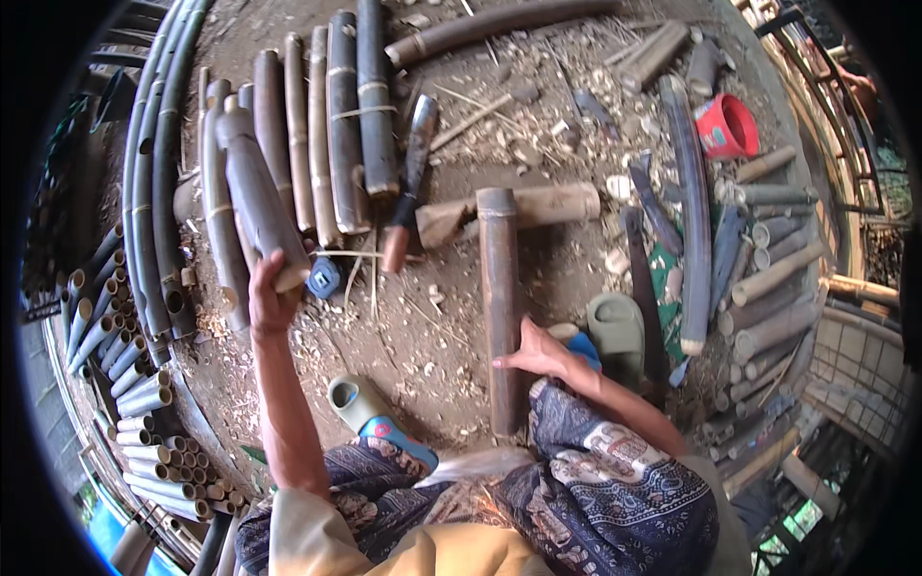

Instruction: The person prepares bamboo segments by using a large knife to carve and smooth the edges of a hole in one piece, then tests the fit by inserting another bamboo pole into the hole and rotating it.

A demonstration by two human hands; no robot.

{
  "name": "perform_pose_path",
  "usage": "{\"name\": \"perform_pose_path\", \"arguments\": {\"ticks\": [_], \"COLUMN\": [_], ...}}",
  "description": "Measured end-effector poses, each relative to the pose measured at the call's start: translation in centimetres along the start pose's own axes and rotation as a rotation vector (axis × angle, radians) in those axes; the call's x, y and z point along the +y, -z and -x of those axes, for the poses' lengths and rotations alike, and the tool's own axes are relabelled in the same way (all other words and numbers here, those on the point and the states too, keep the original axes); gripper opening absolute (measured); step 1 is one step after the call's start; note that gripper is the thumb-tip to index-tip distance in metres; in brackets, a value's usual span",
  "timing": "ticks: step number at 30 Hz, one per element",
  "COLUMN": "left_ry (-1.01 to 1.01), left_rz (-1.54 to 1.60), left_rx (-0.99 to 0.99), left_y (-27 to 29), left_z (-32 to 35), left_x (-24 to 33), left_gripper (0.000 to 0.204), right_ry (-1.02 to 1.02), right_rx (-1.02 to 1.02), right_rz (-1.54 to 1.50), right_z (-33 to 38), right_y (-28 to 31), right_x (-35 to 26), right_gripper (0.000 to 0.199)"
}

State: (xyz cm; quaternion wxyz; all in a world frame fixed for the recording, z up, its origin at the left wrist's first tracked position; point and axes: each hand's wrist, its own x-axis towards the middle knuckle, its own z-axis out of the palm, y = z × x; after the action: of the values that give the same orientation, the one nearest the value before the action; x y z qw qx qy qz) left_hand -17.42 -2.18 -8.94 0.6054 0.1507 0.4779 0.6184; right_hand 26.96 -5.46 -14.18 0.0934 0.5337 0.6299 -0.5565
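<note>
Item: our left hand (272,300) is closing around the lower end of a dark bamboo section (252,197), fingers clamped on it, and is holding it tilted up and away over the row of cut poles. Our right hand (538,353) is lying flat with fingers spread apart against the near part of a second bamboo pole (498,307); this pole is lying on the dirt floor (451,336) with its far end propped on a short log block (523,206).

Handling note, as we are judging it: the lifted section is long against a grip at its very end, so we are better off keeping the wrist firm and lowering it along the row rather than swinging it. The right palm is doing well to press the propped pole so it is not rolling off the block.

Nearby: a machete with a wooden handle (408,182) is lying just right of the left hand, a small blue tape measure (324,278) touching close beside it. Green sandals (617,331) are sitting just beyond the right hand.

Containers and labels: a red plastic cup (727,126) is lying on its side well beyond the right hand, a pale printed patch on its wall, too small to make out. We are seeing no signs.
</note>
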Motion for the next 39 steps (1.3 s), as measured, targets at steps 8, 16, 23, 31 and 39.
{"name": "perform_pose_path", "arguments": {"ticks": [8,16,23,31,39], "left_ry": [0.228,0.115,0.033,0.161,0.121], "left_rz": [0.098,-0.508,-0.67,-0.808,-0.687], "left_rx": [0.003,-0.043,0.1,0.07,0.103], "left_y": [-7.7,-9.9,-11.5,-9.5,-9.5], "left_z": [3.5,5.1,6.4,7.2,8.9], "left_x": [-4.5,-9.9,-12.9,-12.0,-13.1], "left_gripper": [0.077,0.08,0.077,0.07,0.075], "right_ry": [0.172,0.124,0.268,0.385,0.157], "right_rx": [-0.074,0.428,0.177,-0.001,0.128], "right_rz": [-0.837,-0.199,-0.651,-0.61,-0.512], "right_z": [-3.5,-3.0,-4.3,-5.6,-3.7], "right_y": [1.6,0.2,-1.5,0.8,2.2], "right_x": [0.9,-3.0,-1.6,1.5,-2.7], "right_gripper": [0.093,0.108,0.066,0.058,0.079]}}
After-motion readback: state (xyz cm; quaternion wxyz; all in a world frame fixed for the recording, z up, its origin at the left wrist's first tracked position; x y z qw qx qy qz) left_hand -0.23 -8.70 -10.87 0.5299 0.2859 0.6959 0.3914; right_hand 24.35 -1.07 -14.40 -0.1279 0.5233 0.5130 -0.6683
